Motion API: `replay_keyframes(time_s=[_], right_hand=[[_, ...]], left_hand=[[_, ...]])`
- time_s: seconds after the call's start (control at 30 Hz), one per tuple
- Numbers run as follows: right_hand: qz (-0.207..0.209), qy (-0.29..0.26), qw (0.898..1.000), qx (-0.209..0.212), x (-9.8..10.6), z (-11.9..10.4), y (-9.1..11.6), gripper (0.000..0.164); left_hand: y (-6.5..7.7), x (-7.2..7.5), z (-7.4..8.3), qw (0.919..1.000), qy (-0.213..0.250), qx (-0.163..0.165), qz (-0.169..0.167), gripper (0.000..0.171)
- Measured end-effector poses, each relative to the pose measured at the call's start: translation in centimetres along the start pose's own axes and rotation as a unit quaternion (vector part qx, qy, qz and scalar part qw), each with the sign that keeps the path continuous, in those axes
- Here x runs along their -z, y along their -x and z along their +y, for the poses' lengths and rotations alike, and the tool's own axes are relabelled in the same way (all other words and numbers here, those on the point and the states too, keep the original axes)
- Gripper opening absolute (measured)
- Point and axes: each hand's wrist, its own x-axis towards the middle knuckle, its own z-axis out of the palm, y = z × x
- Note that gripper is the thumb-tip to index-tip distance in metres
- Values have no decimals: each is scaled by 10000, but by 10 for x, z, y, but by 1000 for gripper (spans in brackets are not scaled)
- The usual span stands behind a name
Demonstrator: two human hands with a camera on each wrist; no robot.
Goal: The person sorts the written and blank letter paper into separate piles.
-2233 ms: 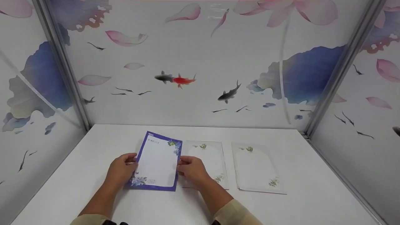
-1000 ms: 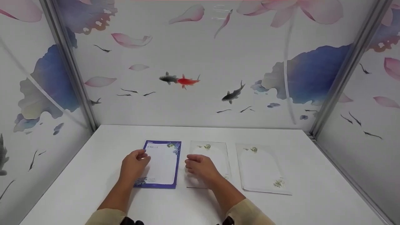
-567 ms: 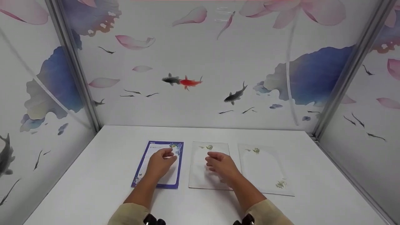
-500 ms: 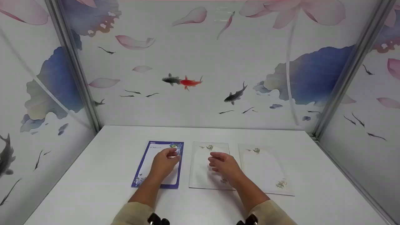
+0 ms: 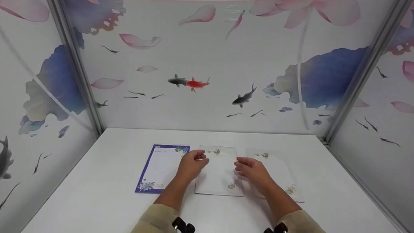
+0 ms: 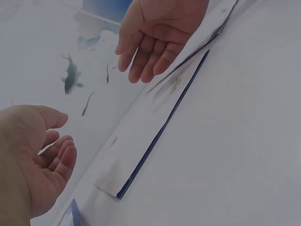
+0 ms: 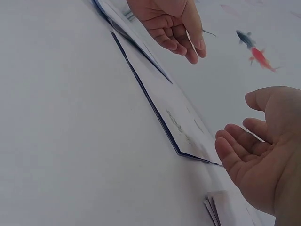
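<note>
Three floral-printed paper stacks lie side by side on the table. The left stack (image 5: 166, 166) shows a purple border with blue flowers. The pale middle stack (image 5: 215, 170), with small green sprigs, shows a dark blue near edge in both wrist views. A similar right stack (image 5: 275, 174) has layered sheets at its corner in the right wrist view. My left hand (image 5: 191, 164) hovers at the middle stack's left edge, fingers loosely bent, nothing held. By that stack's right edge hovers my right hand (image 5: 254, 171), also holding nothing, its palm facing the left hand.
The white table (image 5: 97, 194) is enclosed by white panels (image 5: 207, 48) printed with fish, petals and blue leaves. Grey metal posts (image 5: 76, 74) stand at the back corners. Black devices (image 5: 183, 225) are strapped at both wrists, beside beige sleeves.
Both hands held the purple-bordered stack above the table at first; it was set down at the left and let go. Both hands then moved right, to either side of the middle stack.
</note>
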Motion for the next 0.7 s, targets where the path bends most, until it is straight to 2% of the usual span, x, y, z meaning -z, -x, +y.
replay_keyframes(time_s=[0.17,0.3,0.47,0.6,0.7], right_hand=[[28,132,9998,145,4,0,0,51],[124,693,9972,245,4,2,1,48],[-63,1398,9894,395,4,5,2,53],[-332,1922,9800,398,3,7,3,52],[-555,2327,9703,365,2,6,4,51]], left_hand=[[1,1,-3,9999,-100,-18,-51,45],[3,2,-7,9995,-284,-29,-168,51],[7,3,-8,9969,-697,5,-377,55],[10,4,-10,9900,-1208,-24,-730,56],[12,5,-12,9788,-1734,-95,-1086,58]])
